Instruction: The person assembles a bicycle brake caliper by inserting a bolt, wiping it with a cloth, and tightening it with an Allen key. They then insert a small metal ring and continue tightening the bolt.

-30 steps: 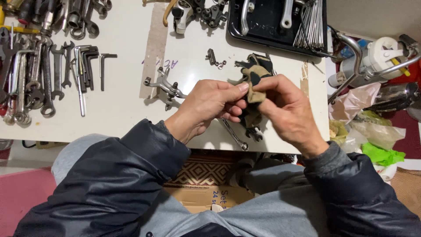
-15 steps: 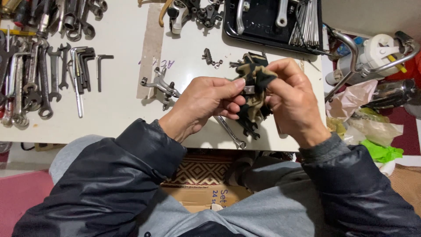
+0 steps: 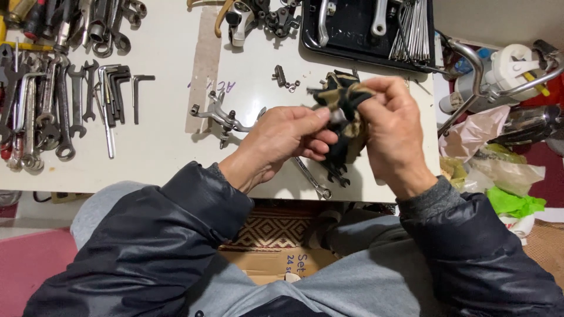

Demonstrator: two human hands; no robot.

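Above the white worktop (image 3: 164,147), both hands pinch a crumpled rag (image 3: 346,126), tan and black, soft and folded, its long axis running top to bottom. Left hand (image 3: 282,141) and right hand (image 3: 393,129) each close their grip on it; a slim metal spanner (image 3: 311,179) lies beneath.

A white worktable (image 3: 164,152) carries a row of spanners (image 3: 35,117) and hex keys (image 3: 120,88) at its left, a silver brake caliper (image 3: 220,117) near the middle, a single wrench (image 3: 311,179) at the near edge, and a black tray (image 3: 352,29) of metal parts and spokes (image 3: 411,26) at the far side.
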